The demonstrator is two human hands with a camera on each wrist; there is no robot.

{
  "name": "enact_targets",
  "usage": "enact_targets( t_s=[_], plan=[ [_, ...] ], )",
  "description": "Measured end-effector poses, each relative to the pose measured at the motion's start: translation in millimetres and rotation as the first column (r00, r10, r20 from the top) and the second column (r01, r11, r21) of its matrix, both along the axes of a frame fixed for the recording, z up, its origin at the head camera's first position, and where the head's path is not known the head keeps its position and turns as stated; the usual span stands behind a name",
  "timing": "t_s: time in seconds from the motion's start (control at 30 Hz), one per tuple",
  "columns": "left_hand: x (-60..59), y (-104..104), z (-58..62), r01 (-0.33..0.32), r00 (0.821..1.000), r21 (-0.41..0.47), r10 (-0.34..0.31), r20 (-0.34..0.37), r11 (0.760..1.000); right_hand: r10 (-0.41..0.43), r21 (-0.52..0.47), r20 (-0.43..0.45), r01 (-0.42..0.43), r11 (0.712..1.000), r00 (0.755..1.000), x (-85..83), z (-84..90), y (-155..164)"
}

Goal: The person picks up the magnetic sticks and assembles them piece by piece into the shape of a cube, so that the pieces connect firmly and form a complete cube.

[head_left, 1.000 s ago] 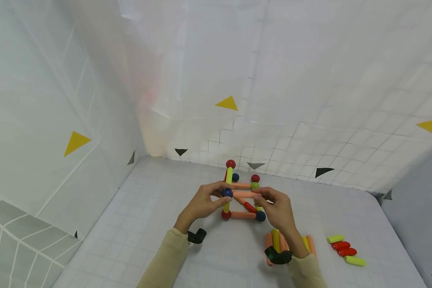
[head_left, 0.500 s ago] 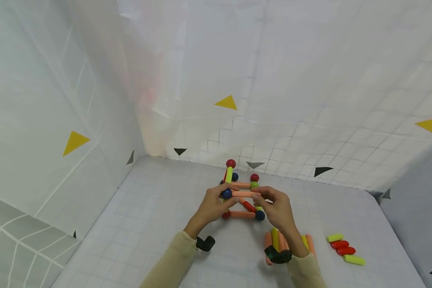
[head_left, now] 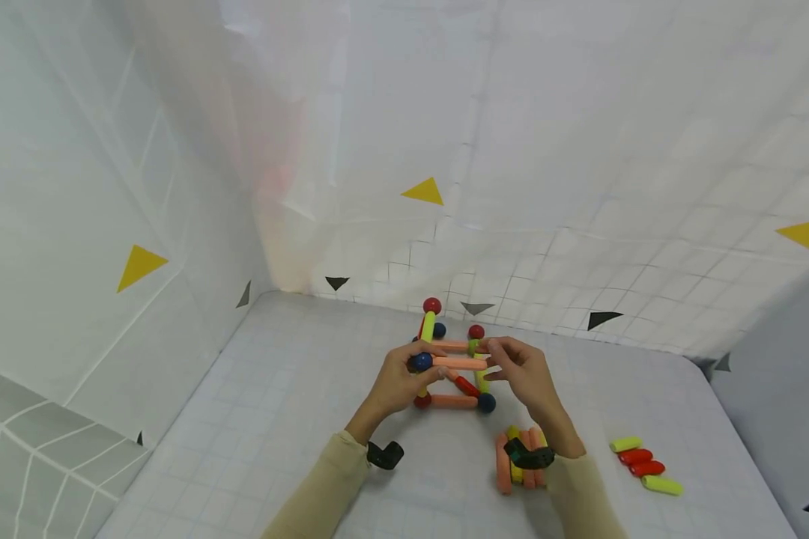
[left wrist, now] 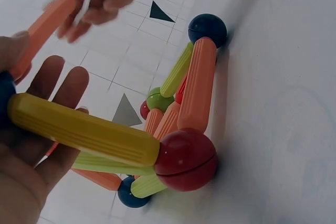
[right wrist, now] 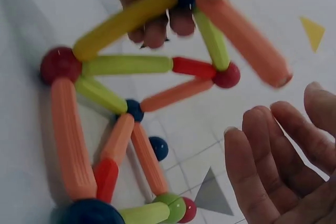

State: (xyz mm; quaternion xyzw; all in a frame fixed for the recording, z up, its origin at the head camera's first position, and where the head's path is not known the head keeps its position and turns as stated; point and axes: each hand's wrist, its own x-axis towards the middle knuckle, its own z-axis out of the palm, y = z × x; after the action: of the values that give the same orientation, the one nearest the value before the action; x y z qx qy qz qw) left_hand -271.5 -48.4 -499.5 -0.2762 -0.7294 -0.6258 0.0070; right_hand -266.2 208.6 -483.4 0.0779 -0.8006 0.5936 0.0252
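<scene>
A frame of magnetic rods and balls stands on the table, with a red ball (left wrist: 186,159) at its near left corner. From that ball a yellow rod (left wrist: 86,130) rises to a dark blue ball (head_left: 421,362). My left hand (head_left: 392,383) pinches an orange magnetic rod (head_left: 461,364) by its end at this blue ball, thumb in front and fingers behind. The rod's other end sticks out free to the right. Close to that free end, my right hand (head_left: 529,380) holds nothing; its fingers (right wrist: 262,156) are spread and apart from the rod.
Several orange and yellow rods (head_left: 504,464) lie under my right wrist. Farther right are two red pieces (head_left: 647,469) and two lime rods (head_left: 662,485). A lower orange rod (head_left: 453,402) joins the red ball to another blue ball (head_left: 487,403). White walls border the table.
My left hand has shifted right, from around the blue ball to the orange rod's end. My right hand has let go of the rod's other end and drawn slightly away.
</scene>
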Motion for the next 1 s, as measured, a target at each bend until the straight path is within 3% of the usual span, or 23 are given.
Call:
enact_targets(
  t_s=[0.2,0.33,0.47,0.53,0.77,1.0],
  plan=[
    [-0.4,-3,0.9,0.006,0.999,0.007,-0.006,0.034,1.0,-0.014,0.043,0.068,0.011,0.999,0.998,-43.8,-10.1,-3],
    [-0.5,-3,0.2,0.024,0.998,0.018,-0.025,0.058,1.0,0.044,0.145,0.016,-0.046,0.988,0.999,-68.2,-16.9,-11],
    [0.3,-2,-0.2,0.037,0.998,0.026,-0.038,0.053,0.999,0.102,0.323,-0.083,-0.07,0.944,0.991,-87.7,-23.5,-23],
    [0.7,-2,0.3,0.031,0.998,0.027,-0.032,0.048,0.999,0.115,0.398,-0.089,-0.071,0.915,0.989,-95.3,-26.3,-30],
    [0.6,0,0.9,0.024,0.998,0.033,-0.026,0.054,0.999,0.095,0.565,0.017,-0.088,0.82,0.995,-109.0,-33.0,-51],
    [0.4,0,-0.5,0.019,0.998,0.008,-0.02,0.055,1.0,0.092,0.65,0.045,-0.099,0.754,0.995,-108.7,-27.3,-66]
  ],
)
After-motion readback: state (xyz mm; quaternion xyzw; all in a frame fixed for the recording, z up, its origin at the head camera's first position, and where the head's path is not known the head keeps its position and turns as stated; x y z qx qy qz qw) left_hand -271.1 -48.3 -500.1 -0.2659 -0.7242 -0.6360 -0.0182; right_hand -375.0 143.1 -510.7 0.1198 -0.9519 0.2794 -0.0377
